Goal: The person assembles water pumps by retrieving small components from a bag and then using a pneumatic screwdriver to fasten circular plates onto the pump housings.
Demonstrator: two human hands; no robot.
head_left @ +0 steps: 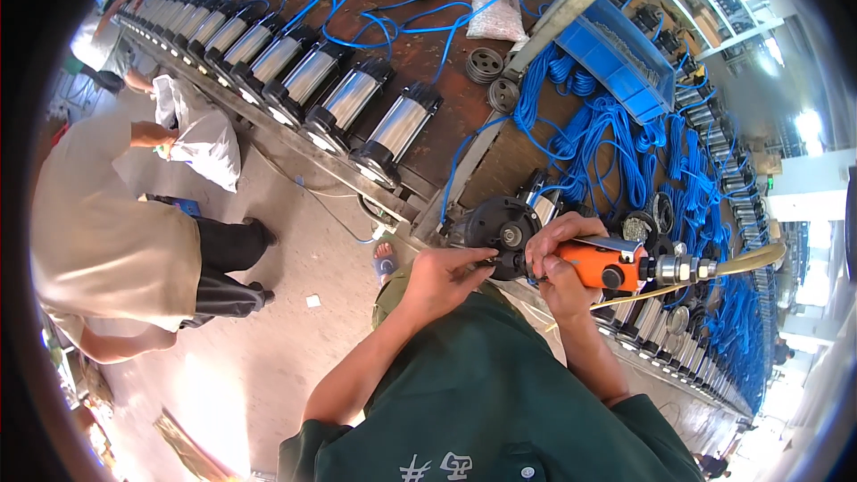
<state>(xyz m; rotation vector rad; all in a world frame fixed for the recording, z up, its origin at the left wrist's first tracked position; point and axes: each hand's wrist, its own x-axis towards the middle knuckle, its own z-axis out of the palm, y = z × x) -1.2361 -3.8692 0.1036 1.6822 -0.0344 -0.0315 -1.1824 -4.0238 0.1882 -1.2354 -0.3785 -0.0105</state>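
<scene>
My right hand is wrapped round an orange air screwdriver with a silver hose fitting at its rear. The tool lies level, its front end pointing left towards a round black motor end cover. That cover faces me at the bench edge, a metal shaft at its centre and a shiny motor body behind it. At the cover's lower rim, my left hand has thumb and forefinger pinched together. Whatever they hold is too small to make out. The tool's tip is hidden by my right fingers.
Several steel motors line the bench edge at left. Blue cable coils, a blue crate, a clear bag and metal pulleys lie beyond. A yellowish hose trails right. Another person stands at left near white sacks.
</scene>
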